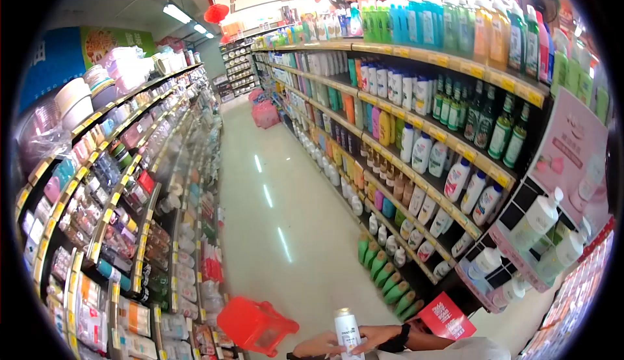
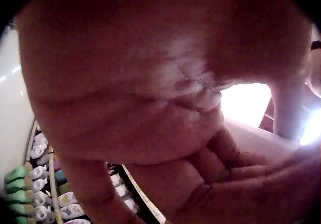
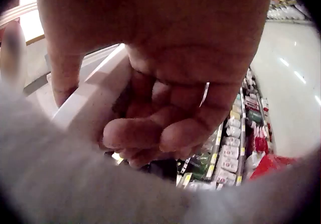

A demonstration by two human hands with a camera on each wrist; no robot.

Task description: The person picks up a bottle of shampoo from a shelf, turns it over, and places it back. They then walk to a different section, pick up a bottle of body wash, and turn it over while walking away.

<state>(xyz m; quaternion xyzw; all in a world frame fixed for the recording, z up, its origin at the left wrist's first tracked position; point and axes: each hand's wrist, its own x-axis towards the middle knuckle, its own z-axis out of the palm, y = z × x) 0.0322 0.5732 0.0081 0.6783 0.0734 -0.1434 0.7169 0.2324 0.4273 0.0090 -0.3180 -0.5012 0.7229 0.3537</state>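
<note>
Currently, left hand (image 1: pixel 318 346) and right hand (image 1: pixel 374 336) are gripping white bottle (image 1: pixel 347 331), fingers curling round it, right of red basket (image 1: pixel 255 324); likely inspecting, any turning requiring one grip's loosening.

A black band (image 1: pixel 395 340) with an uneven outline is worn at the wrist of the right hand (image 1: pixel 370 338). At the left hand (image 1: pixel 318 347), a dark wristband (image 1: pixel 290 355) is partly cut off. Pale greyish clothing (image 1: pixel 465 349) is seen beyond the uncovered right forearm (image 1: pixel 424 342); its cut cannot be made out.
</note>
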